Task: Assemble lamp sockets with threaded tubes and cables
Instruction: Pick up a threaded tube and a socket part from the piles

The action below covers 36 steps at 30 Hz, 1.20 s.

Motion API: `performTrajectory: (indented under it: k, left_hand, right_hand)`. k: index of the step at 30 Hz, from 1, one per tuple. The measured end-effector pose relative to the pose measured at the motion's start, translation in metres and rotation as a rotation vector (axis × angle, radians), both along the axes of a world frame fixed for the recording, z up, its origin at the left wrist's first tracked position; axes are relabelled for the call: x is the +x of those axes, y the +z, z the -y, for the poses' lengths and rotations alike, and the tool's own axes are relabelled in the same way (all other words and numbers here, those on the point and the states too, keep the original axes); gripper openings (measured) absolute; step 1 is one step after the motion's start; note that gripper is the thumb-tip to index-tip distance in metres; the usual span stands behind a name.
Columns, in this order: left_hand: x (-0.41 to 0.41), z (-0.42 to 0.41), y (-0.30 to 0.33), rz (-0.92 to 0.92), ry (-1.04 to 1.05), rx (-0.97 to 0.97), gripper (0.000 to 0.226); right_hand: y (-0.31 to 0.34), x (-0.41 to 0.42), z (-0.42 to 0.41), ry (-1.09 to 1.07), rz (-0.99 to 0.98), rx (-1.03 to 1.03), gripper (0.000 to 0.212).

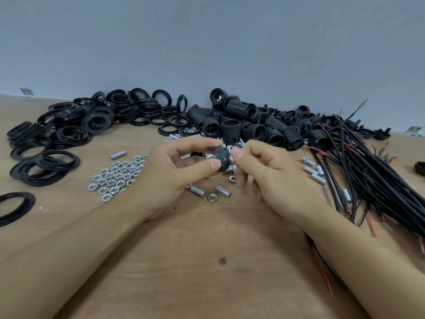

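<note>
Just in front of the heap of black sockets (pixel 253 125), above the wooden table (pixel 207 249), both hands meet on one small part. The left hand (pixel 174 171) pinches a black socket cap (pixel 222 157) between thumb and curled fingers. It's a smooth, dark, dome-shaped piece with a flat tab sticking out near its top edge. The rounded end faces right, toward the other hand, so its axis runs roughly left to right, level with the table. The right hand (pixel 266 173) has thumb and forefinger closed on a short silver tube (pixel 231 159) right at the dome's tip; only a sliver of metal shows, so how far it is in, I cannot tell. The tube lies in line with the cap.

Left of the socket heap spreads a big pile of black rings (pixel 87 125). Nearer than the heap, by the left wrist, lies a patch of silver nuts (pixel 117 176). Loose tubes (pixel 197 191) rest below the hands. To the right of the heap, a bundle of black cables (pixel 368 169) with red wire ends fans across the table.
</note>
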<state>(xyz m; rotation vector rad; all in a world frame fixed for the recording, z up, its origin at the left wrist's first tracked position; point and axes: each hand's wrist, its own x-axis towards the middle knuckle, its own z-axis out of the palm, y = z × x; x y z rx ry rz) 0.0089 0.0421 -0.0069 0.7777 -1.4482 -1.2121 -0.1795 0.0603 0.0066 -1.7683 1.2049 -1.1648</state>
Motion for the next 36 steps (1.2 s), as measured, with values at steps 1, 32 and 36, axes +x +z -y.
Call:
performTrajectory:
  k: [1,32,36]
  left_hand:
    - [-0.0001,-0.0005,-0.0002,-0.007,-0.013,-0.001,0.034]
    - [0.0003,-0.0020,0.0008,-0.063,-0.032,0.016,0.029]
    - [-0.0005,-0.0046,0.0016,-0.068,-0.017,-0.013,0.030]
  right_hand:
    - [0.0003,0.0014,-0.0012,0.003,0.004,0.009,0.053]
    - [0.0024,-0.0044,-0.0007,0.096,-0.023,0.000,0.028]
    - [0.0020,-0.0010,0.0009,0.102,0.019,0.059,0.047]
